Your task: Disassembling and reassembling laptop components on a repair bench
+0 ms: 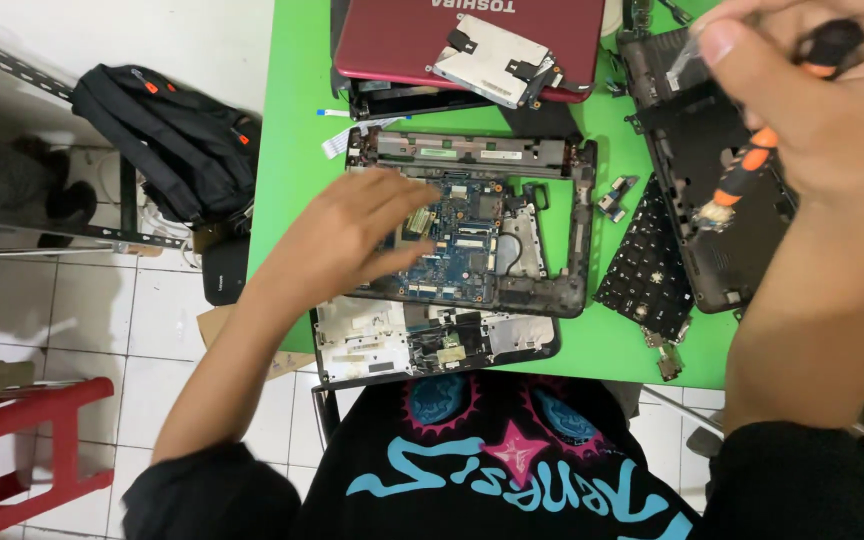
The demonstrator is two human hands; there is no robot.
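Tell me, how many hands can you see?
2. The left hand rests on the opened laptop base at centre. The right hand, upper right, holds an orange-and-black screwdriver.

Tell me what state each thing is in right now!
Opened grey laptop base: cover off, blue circuit board bared.
Dark red laptop lid: detached, lying flat.
Black keyboard: removed, lying tilted.
Black backpack: slumped beside the table.
Orange-and-black screwdriver: held.
Left hand: open.
Right hand: gripping.

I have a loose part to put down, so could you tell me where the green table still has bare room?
Bare green table runs down the left edge beside the open laptop base, and along the near edge right of the keyboard. The middle is crowded: left hand over the base, red lid behind.
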